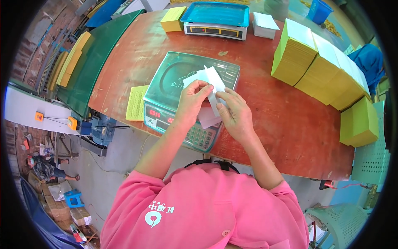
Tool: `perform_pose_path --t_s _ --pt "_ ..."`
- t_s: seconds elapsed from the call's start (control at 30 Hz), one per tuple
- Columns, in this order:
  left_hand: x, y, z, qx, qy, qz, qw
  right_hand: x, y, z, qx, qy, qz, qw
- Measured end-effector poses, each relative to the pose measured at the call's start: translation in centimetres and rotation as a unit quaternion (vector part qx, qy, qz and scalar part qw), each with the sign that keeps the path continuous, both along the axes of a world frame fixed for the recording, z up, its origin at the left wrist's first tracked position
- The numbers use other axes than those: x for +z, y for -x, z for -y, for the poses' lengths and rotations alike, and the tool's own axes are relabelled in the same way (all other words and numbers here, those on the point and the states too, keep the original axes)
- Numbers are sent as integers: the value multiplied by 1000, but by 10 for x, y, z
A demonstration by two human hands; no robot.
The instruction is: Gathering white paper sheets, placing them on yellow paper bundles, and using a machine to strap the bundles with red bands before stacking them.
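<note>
2 hands meet over the near scale [188,89] in the head view — the left hand [191,103] curls its fingers over the top of a thin bundle of white paper sheets [210,85], and the right hand [235,114] pinches the lower edge, both closed on it. The sheets sit just above the scale's green pan, fanned a little. It looks like squaring or counting the bundle; the next move would call for a steady pinch so no sheet slips. Yellow paper stacks [321,68] line the red table [269,120] — a second scale [215,20] sits beyond.

Red-digit scale display [161,116], table's near edge [265,153]
</note>
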State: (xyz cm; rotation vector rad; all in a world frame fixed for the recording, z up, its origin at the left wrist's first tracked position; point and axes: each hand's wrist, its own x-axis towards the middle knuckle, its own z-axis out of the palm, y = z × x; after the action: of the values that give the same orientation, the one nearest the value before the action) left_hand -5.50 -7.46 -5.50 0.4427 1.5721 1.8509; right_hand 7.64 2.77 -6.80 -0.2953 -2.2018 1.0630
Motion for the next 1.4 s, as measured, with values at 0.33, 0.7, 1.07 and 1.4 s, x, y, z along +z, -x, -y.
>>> perform_pose_path --t_s 0.33,0.7,1.07,1.4 --pt "0 -1 -3 7 26 -17 1000 -3 -4 -1 -3 45 -2 999" --pt "0 -3 -6 11 57 -43 997 17 14 -21 -2 85 95 992" --pt "-1 -3 -6 13 66 -41 997 6 25 -36 57 170 135 974" --pt "-5 0 -3 6 63 -38 997 3 27 -36 44 163 122 978"
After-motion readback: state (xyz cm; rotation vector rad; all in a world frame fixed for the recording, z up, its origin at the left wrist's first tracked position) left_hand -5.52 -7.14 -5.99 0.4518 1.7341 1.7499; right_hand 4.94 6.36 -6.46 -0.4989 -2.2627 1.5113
